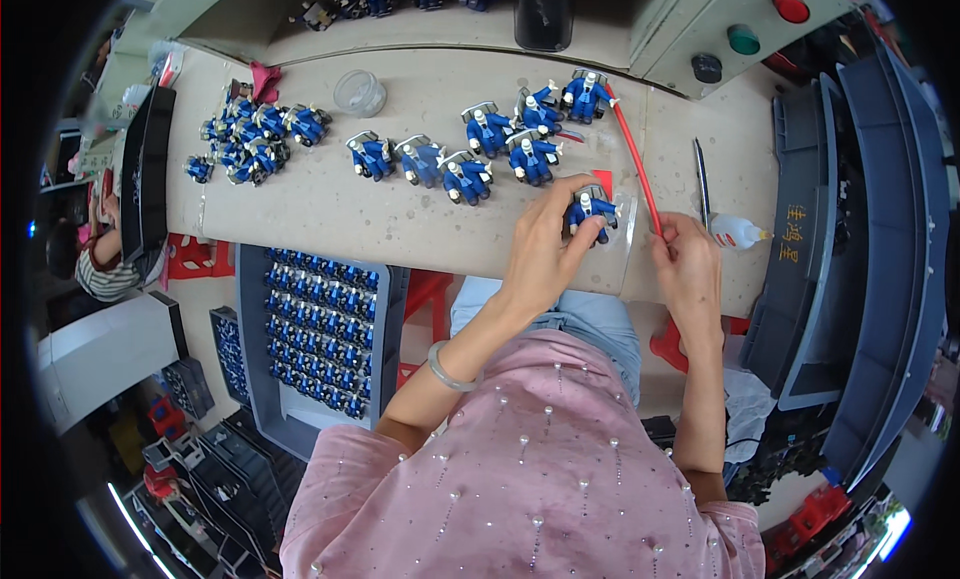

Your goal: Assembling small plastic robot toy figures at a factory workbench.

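Observation:
My left hand [540,244] is closed round a small toy figurine [592,211] in a blue coat with a white head, near the table's front edge. Between the fingers and thumb of my right hand [690,274] is a long thin red stick [636,159]. It slants up and away from me, its far end beside another blue figurine [584,97]. A small red patch [603,179] shows just behind the held figurine. More figurines [468,179] of the same kind lie in a loose group to the left of my left hand.
A pile of figurines [262,144] and a clear cup [360,94] are on the table's left. To the right lie a dark pen-like tool [701,179] and a white bottle [735,232]. A grey crate [384,319] of figurines stands lower left; grey bins [800,279] flank the right.

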A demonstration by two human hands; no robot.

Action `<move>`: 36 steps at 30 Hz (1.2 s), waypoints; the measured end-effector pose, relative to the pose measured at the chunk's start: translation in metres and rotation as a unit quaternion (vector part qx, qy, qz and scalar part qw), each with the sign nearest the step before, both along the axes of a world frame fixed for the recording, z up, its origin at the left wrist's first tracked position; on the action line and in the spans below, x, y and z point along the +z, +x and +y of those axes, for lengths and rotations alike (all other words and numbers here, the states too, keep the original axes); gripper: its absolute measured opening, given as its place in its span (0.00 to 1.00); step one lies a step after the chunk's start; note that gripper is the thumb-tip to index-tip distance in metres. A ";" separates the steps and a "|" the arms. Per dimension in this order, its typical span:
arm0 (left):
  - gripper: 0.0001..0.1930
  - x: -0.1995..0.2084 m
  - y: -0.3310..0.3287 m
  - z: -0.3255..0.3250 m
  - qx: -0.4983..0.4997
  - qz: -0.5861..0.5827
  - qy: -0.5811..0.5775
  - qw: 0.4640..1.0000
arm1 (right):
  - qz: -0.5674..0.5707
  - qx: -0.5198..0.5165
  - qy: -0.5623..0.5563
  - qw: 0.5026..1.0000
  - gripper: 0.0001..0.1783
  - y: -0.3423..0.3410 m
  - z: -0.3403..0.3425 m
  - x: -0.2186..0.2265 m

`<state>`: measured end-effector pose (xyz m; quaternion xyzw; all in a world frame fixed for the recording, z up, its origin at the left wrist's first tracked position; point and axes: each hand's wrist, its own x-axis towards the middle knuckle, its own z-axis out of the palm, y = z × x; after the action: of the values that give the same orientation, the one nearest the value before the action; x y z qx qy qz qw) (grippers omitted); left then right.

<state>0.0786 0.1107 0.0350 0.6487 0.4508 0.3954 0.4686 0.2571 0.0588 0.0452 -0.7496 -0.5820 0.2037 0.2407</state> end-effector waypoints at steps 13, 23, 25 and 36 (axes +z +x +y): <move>0.35 0.008 -0.022 -0.021 -0.150 -0.183 -0.218 0.947 | 0.300 -0.031 0.213 0.929 0.08 -0.026 -0.021 0.063; 0.38 0.005 -0.032 -0.022 -0.142 -0.185 -0.210 0.950 | 0.309 0.040 0.303 0.901 0.10 -0.042 -0.004 0.056; 0.37 0.004 -0.031 -0.023 -0.147 -0.234 -0.242 0.930 | 0.306 0.036 0.291 0.906 0.09 -0.045 -0.002 0.057; 0.42 0.004 -0.028 -0.028 -0.157 -0.229 -0.231 0.933 | 0.384 0.039 0.259 0.886 0.08 -0.041 -0.004 0.065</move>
<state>0.0509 0.0824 0.0388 0.4771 0.3027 0.3396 0.7519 0.2158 0.0552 0.1097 -0.5004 -0.5054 0.3267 0.6225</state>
